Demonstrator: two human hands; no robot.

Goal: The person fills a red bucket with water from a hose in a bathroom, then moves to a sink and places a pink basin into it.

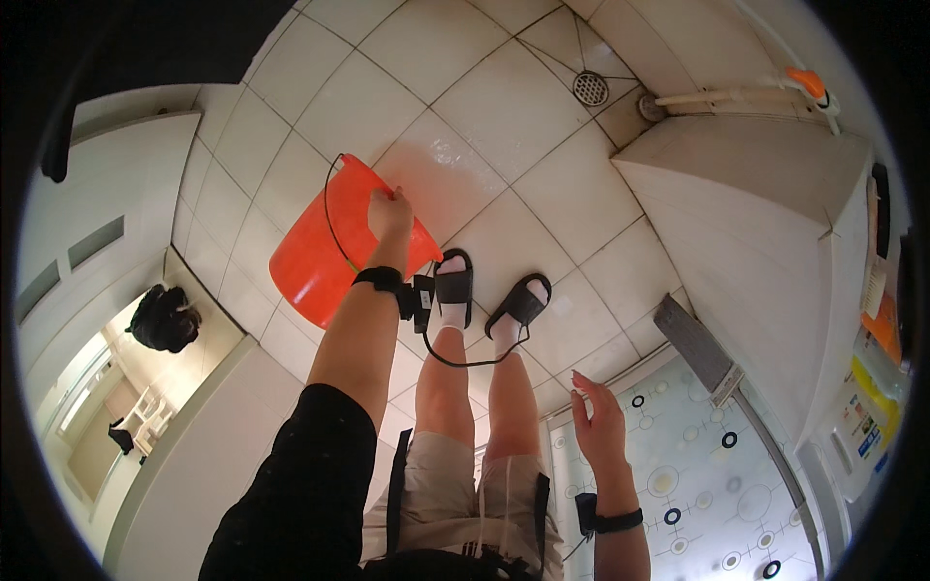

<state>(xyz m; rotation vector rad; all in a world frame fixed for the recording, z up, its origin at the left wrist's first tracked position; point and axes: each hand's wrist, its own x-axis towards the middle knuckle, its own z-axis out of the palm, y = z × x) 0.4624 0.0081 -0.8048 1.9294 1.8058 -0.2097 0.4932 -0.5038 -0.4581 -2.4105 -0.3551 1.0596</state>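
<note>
An orange-red bucket [315,257] is tilted on its side over the tiled floor, its mouth facing away to the right. My left hand [390,210] grips the bucket's rim, fingers closed over the edge. The thin wire handle hangs along the bucket's side near my left wrist. Wet, shiny tile [450,155] lies in front of the bucket's mouth. My right hand [601,423] is in the air at the lower right, fingers apart and slightly curled, with nothing in it. Whatever is inside the bucket is hidden.
My feet in black slippers [520,305] stand close to the bucket. A round floor drain [590,89] lies at the far right, near a white pipe with an orange valve [804,81]. A boxed tiled ledge [736,213] and a patterned panel [668,484] flank the right side.
</note>
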